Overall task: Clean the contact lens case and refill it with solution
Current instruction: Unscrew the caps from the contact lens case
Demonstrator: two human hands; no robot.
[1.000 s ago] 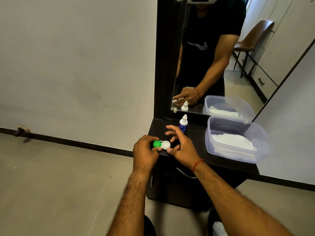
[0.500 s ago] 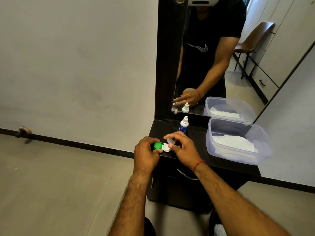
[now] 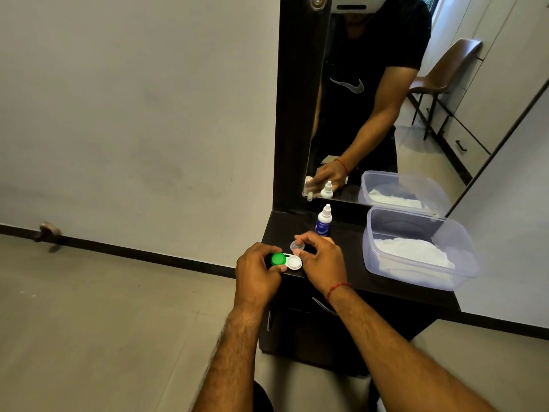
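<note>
Step in hand: uncapping. Left hand gripped the contact lens case at the dresser front edge, fingers curled round its green cap end. Right hand pinched a clear cap, apparently free of the open well, at its 1 o'clock. Next move: park it, unscrew the green cap; solution bottle stood at 12 o'clock.

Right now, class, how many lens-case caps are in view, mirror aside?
2. The green cap is screwed on the case, which the left hand holds; the clear cap is off, pinched in the right hand. No others show.
</note>
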